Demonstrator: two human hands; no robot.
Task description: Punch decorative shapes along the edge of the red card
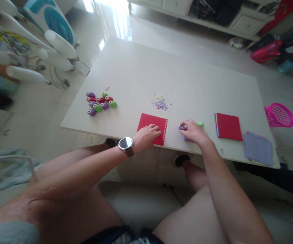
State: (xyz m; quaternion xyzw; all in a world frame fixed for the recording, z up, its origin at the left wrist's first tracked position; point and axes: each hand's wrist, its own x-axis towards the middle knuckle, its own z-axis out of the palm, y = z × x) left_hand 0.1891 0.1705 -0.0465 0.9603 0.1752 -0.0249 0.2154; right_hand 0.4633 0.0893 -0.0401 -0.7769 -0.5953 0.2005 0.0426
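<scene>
Red sheet (pixel 150 119) under open left hand (pixel 148 133); right hand (pixel 190 130) gripping purple punch (pixel 180 128).
Sheet likely light, creasable; punch probably stiff, hold sides.

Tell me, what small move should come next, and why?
Perhaps bring the purple punch at the right hand to the red sheet: the left hand rests on it, and its right edge has holes while its top edge shows none.

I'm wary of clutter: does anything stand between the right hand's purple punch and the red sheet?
Nothing visible does: only tabletop shows between the purple punch and the red sheet. The scraps lie beyond the sheet's far edge.
</scene>
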